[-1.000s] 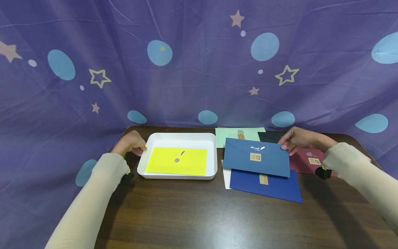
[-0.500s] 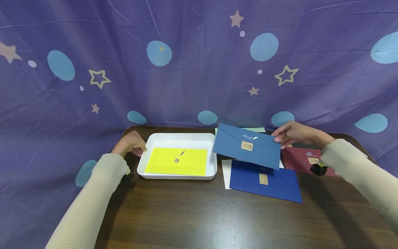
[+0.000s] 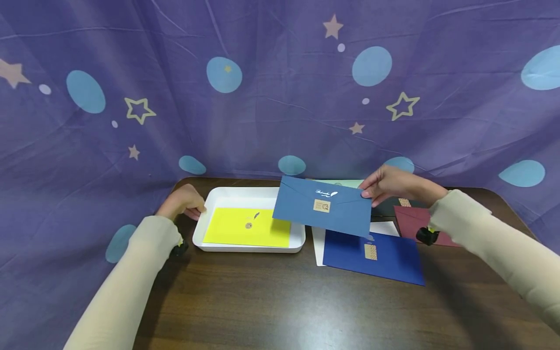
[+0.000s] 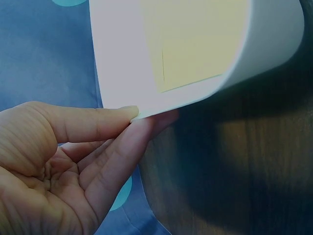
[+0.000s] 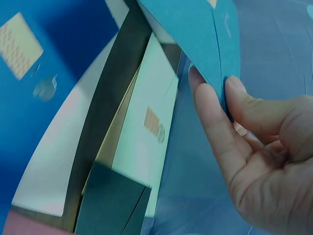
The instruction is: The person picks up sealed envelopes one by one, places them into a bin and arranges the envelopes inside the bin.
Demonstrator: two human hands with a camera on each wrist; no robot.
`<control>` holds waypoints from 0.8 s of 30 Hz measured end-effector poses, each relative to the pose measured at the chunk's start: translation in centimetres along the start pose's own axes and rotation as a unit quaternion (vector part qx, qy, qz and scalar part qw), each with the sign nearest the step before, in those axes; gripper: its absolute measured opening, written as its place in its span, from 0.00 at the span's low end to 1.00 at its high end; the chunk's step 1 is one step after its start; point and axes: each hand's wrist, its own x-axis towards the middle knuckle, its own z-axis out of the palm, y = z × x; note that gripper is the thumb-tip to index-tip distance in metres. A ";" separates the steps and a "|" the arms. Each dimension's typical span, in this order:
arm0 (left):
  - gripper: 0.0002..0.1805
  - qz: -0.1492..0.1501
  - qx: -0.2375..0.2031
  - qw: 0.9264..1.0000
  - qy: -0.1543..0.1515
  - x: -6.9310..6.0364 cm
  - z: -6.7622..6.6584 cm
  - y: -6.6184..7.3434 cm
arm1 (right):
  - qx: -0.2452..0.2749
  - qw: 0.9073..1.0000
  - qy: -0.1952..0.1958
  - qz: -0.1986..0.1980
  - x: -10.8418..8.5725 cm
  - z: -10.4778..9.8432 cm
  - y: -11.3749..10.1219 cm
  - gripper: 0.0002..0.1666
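Observation:
A slate-blue envelope (image 3: 302,206) with white lettering and a tan label hangs tilted in the air. My right hand (image 3: 387,185) pinches its right end between thumb and fingers, as the right wrist view also shows. The envelope's left part covers the right side of a white tray (image 3: 236,195). Inside that tray lies a yellow envelope (image 3: 232,228), partly hidden. At the tray's left rim my left hand (image 3: 183,200) pinches the edge, thumb inside and fingers outside in the left wrist view.
Right of the tray, a dark blue envelope (image 3: 389,260) overlaps a white one (image 3: 318,245). A mint green envelope (image 5: 151,117), a dark green one (image 5: 115,196) and a red one (image 3: 411,221) lie behind and beside them. A patterned purple curtain (image 3: 262,126) borders the table's back.
The right hand has carried the slate-blue envelope leftward from above the dark blue envelope to over the tray's right side, tilting it. The left hand and tray have stayed put.

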 end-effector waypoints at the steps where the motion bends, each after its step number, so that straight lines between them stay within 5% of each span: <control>1: 0.06 0.001 -0.002 1.000 0.000 0.0 0.0 0.0 | 0.003 1.000 -0.001 0.000 0.2 0.2 -0.3 0.24; 24: 0.04 0.005 0.001 1.000 -0.001 0.1 0.0 -0.1 | 0.009 1.000 -0.018 -0.004 4.1 3.5 -5.9 0.19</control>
